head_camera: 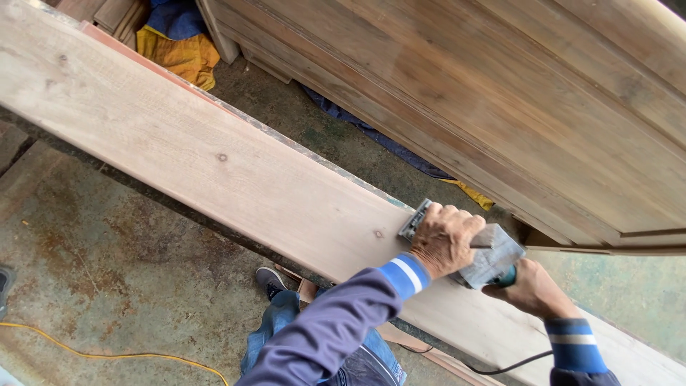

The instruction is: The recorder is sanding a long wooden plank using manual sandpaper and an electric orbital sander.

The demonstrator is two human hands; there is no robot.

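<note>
1. Where the view falls nearest the wearer, a purple sleeve [336,325] with a blue striped cuff, jeans and a grey shoe [270,280] show above the stained concrete floor [107,257], on which a yellow cable [107,354] lies.
2. The left hand [443,239] is closed over the top of a dust-grey power sander [464,246], pressing it flat on the plank.
3. The right hand [532,289] grips its teal rear handle, and a black cord [511,368] trails off below.
4. The sander looks compact, rigid and fairly heavy, likely prone to buzz and wander; top plus rear handle seems the sound hold.
5. The long pale plank [214,161] is stiff and knotted.
6. Beyond stand a wooden panel [500,93] and yellow and blue cloths [179,43].
</note>
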